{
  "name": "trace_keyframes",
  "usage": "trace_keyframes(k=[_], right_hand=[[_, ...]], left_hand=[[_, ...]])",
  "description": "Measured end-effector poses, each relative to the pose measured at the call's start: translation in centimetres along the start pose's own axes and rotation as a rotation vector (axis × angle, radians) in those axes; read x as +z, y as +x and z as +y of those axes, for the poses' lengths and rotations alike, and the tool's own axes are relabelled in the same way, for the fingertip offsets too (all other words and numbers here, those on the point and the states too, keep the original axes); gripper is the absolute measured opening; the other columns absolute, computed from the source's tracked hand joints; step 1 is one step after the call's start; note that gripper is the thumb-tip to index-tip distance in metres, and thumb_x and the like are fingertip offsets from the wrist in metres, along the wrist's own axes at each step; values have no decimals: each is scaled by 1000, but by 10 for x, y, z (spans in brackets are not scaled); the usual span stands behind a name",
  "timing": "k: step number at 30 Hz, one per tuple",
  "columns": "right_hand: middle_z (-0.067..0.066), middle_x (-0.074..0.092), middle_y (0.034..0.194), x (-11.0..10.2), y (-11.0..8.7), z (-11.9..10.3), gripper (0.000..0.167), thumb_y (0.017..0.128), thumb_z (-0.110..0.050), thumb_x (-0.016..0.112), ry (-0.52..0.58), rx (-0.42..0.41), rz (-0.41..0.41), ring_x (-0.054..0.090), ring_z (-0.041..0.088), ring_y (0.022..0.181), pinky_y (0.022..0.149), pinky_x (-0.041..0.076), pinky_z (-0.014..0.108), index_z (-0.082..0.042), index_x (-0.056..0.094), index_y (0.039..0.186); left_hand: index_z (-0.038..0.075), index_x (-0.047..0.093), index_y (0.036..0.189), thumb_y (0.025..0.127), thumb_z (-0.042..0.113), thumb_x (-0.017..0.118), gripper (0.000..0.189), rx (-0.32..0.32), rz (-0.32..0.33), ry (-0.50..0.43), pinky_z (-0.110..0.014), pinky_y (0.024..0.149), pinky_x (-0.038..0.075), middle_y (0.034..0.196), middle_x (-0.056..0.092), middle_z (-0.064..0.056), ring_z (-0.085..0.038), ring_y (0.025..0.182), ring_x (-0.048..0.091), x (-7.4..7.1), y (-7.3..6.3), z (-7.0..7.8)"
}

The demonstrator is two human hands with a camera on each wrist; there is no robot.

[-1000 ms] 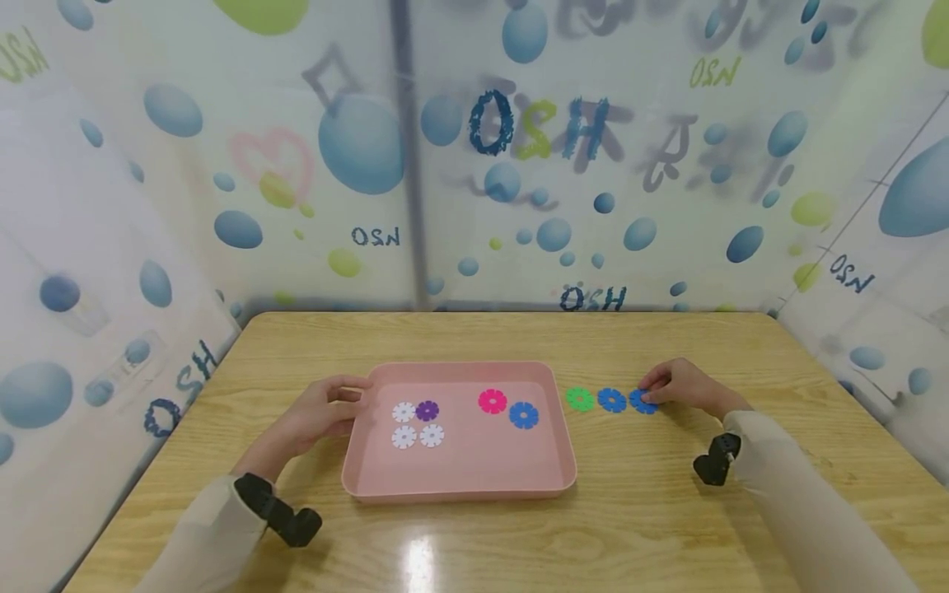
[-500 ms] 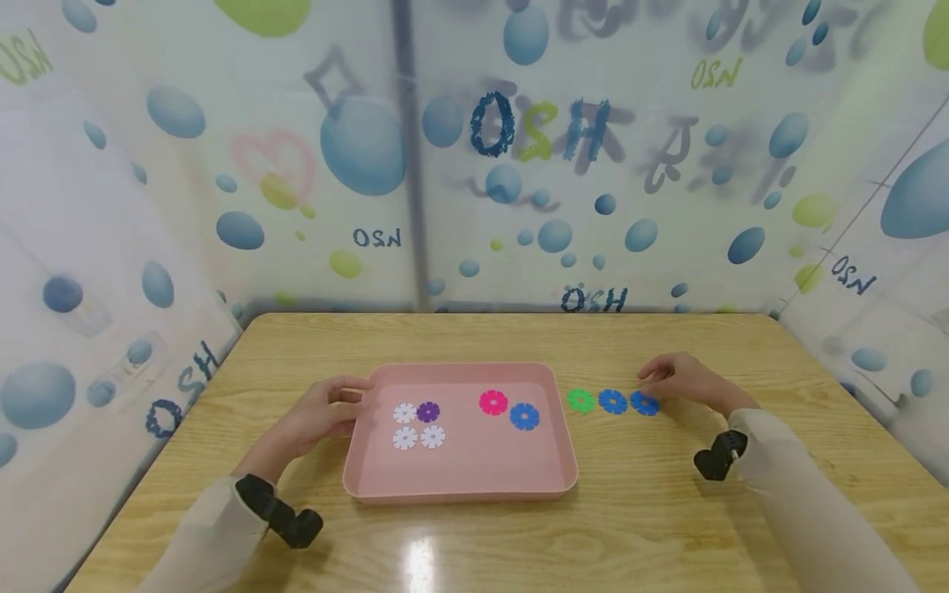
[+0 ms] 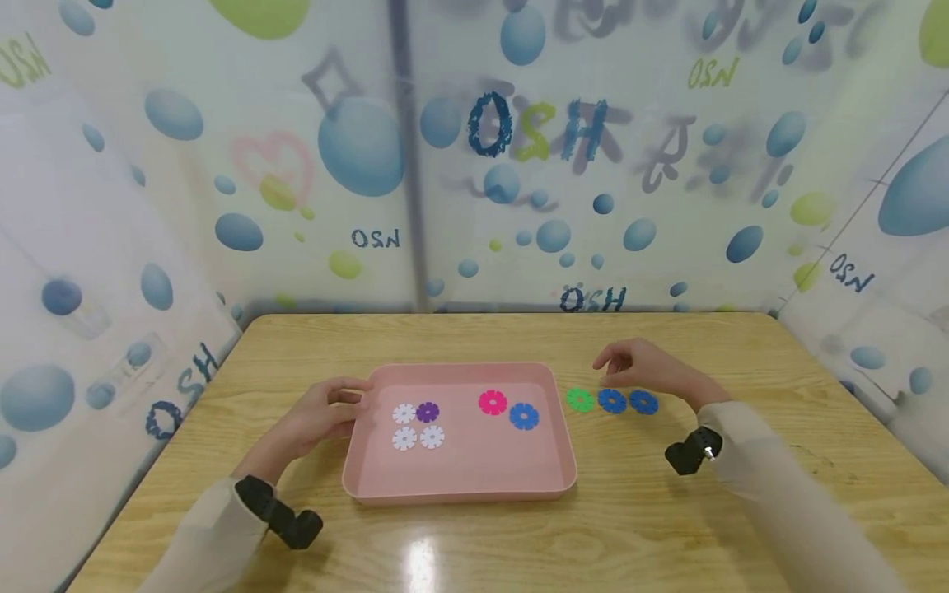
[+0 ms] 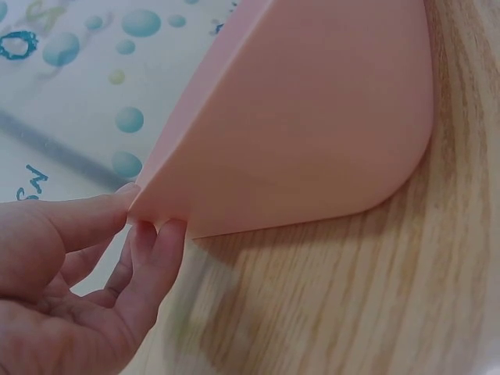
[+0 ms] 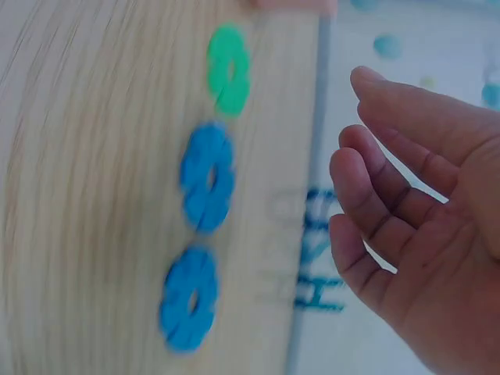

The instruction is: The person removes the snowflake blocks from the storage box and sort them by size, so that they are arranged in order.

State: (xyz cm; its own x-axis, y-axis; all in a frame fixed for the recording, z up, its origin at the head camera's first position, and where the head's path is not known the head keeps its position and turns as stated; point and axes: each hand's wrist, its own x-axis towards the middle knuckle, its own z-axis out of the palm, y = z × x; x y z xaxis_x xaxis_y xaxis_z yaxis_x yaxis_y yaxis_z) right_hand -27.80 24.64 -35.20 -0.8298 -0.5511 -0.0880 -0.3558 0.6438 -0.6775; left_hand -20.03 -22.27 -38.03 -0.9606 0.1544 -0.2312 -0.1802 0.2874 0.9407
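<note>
My left hand (image 3: 317, 417) pinches the left rim of a pink tray (image 3: 461, 461); in the left wrist view the thumb and fingers (image 4: 160, 262) meet at the tray's edge. Just right of the tray, a green snowflake disc (image 3: 580, 400) and two blue snowflake discs (image 3: 612, 401) lie in a row on the table. Over that row hovers my right hand (image 3: 643, 367), its fingers loosely bent and holding nothing, as the right wrist view also shows. Inside the tray are three white discs (image 3: 404, 437), a purple disc (image 3: 427, 412), a pink disc (image 3: 493, 402) and another blue disc (image 3: 524, 416).
The wooden table (image 3: 474, 543) reaches to a patterned curtain (image 3: 474, 206) behind it, with more curtain on both sides. A black wrist camera (image 3: 274, 511) sits on the left sleeve, and another black wrist camera (image 3: 694, 450) on the right sleeve.
My right hand has let go of the rightmost blue disc, lifted and moved left over the row. The disc stays on the table. My left hand keeps its place at the tray.
</note>
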Motion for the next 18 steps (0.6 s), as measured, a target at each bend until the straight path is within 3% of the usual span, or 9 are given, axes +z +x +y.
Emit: trace_keyframes(k=[5,11,18], right_hand=[[4,58,79,11,8,-25,27,85,-12,65,15,-49,-50,54,23,69,64,49,34,3,59,107],[3,57,77,24,18,-50,24,85,-12,65,18,-117,-100,52,18,68,64,49,31,0,61,105],[0,55,77,37,30,-75,22,83,-12,67,-50,-150,-158,51,16,71,64,48,28,-3,62,103]], left_hand=[[-6,42,130,90,0,53,42,-2,7,4,-34,80,51,123,41,-27,-25,96,57,0,1,-1],[-6,42,131,90,0,53,42,-10,6,-5,-34,80,51,124,40,-27,-25,96,57,0,2,-3],[-4,42,131,90,4,55,43,-15,5,18,-35,82,51,125,40,-27,-26,98,56,-2,4,-4]])
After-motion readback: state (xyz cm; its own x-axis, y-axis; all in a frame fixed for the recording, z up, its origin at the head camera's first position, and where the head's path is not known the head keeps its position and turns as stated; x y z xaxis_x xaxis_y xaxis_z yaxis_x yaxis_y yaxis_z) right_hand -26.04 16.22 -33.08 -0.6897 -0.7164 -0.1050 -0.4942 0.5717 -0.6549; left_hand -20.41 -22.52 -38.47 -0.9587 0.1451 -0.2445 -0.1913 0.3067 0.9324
